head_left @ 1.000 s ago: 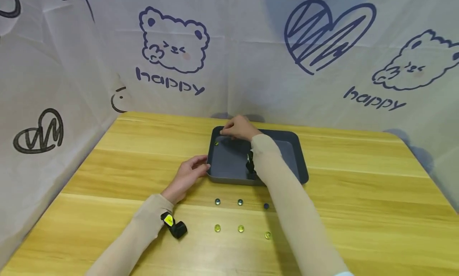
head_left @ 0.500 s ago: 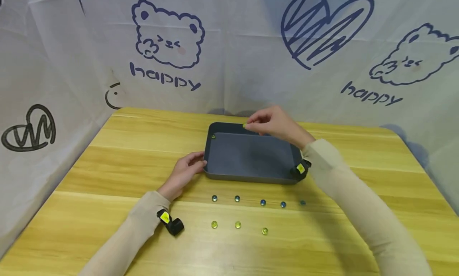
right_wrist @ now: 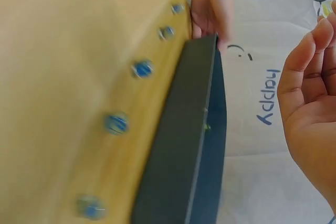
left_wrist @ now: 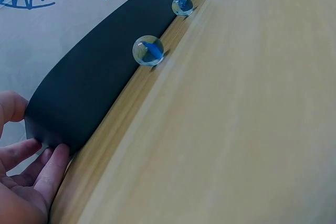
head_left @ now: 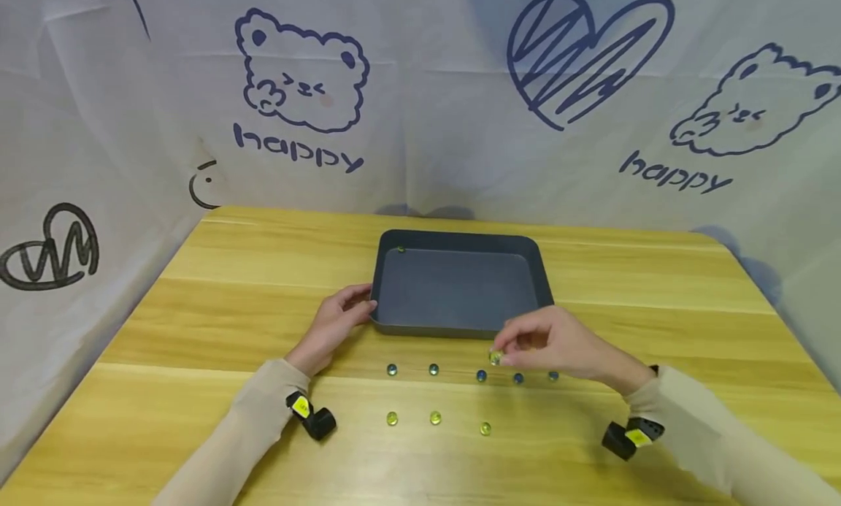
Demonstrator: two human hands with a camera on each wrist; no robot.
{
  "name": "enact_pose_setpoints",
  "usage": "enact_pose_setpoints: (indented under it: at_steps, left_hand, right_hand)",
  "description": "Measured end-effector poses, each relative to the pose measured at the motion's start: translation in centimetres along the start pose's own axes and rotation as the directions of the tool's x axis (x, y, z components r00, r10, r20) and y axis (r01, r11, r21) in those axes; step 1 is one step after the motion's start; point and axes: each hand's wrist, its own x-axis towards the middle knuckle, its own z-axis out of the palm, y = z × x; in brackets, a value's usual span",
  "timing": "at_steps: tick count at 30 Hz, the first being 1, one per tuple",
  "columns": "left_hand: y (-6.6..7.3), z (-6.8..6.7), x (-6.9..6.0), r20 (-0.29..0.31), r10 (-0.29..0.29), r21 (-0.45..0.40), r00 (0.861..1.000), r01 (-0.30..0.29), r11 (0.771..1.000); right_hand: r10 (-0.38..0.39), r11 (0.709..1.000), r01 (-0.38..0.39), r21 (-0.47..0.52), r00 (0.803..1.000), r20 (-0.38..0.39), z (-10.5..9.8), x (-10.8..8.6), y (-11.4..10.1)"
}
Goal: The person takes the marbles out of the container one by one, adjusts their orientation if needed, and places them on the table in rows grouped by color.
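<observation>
A dark grey rectangular tray (head_left: 460, 290) lies on the table in the head view. My left hand (head_left: 333, 323) holds its near left corner, thumb at the rim and fingers against the outer wall, as the left wrist view shows on the tray wall (left_wrist: 100, 61). My right hand (head_left: 558, 345) pinches a yellow-green glass marble (head_left: 495, 357) between thumb and fingertips, in the air by the tray's near right edge. Inside the tray, one yellow-green marble (head_left: 401, 250) sits near the far left corner. The right wrist view shows the right palm (right_wrist: 315, 124) at its edge.
In front of the tray runs a row of several clear marbles with blue swirls, including a blue marble (head_left: 434, 369). Nearer still are three yellow-green marbles, the middle yellow marble (head_left: 436, 418) among them. A white printed cloth (head_left: 447, 126) hangs behind the wooden table (head_left: 217, 287).
My right hand has gone from the tray's far left corner up, right and toward me, carrying a yellow-green marble out. The marble inside has shifted toward the far left corner. My left hand stays put.
</observation>
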Motion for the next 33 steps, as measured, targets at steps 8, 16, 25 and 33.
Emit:
enact_pose_setpoints:
  at_steps: [8,16,25,33]
  left_hand:
    - [0.1,0.1,-0.1,0.009,0.015,-0.002,1.0,-0.015,1.0]
    - [0.1,0.1,-0.2,0.008,0.006,-0.015,1.0,-0.006,1.0]
    - [0.3,-0.1,-0.2,0.006,-0.001,-0.003,1.0,0.001,1.0]
    - [0.1,0.0,-0.3,0.009,-0.008,-0.008,1.0,0.008,1.0]
  right_hand:
    - [0.006,0.999,-0.005,0.043,0.999,-0.037,1.9,-4.5,0.4]
    - [0.198,0.975,-0.189,0.117,0.977,-0.073,2.9,-7.6,1.8]
    - [0.373,0.925,-0.366,0.098,0.926,-0.062,3.8,-8.6,2.7]
    - [0.408,0.91,-0.413,-0.044,0.909,-0.085,4.1,-8.9,3.4]
